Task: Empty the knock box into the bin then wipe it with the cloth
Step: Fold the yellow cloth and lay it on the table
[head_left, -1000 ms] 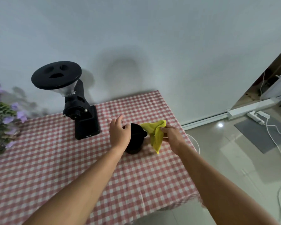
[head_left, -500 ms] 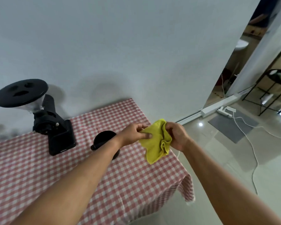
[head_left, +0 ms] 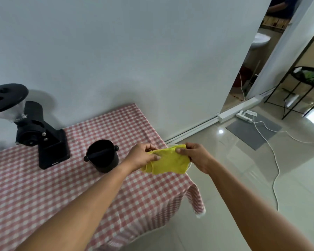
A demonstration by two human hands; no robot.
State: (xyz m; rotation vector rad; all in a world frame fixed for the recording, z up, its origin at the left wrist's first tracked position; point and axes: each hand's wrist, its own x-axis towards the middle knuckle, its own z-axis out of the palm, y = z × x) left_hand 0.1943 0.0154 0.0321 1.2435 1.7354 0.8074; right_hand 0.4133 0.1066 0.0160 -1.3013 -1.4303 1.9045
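Note:
The black knock box (head_left: 102,156) stands upright on the red-checked tablecloth (head_left: 43,187), its bar across the open top. Right of it, over the table's right edge, both my hands hold the yellow cloth (head_left: 168,161) stretched between them. My left hand (head_left: 143,156) pinches the cloth's left end. My right hand (head_left: 194,155) pinches its upper right corner. Neither hand touches the knock box. A pale round rim (head_left: 188,165) peeks out under the cloth; I cannot tell what it is.
A black coffee grinder (head_left: 36,134) with a clear hopper stands left of the knock box, near the wall. White cables and a power strip (head_left: 246,115) lie on the glossy floor at right. A black wire side table (head_left: 304,87) stands by the doorway.
My left hand left the knock box and took hold of the cloth. Both hands have pulled the cloth out wider. The view has swung to the right.

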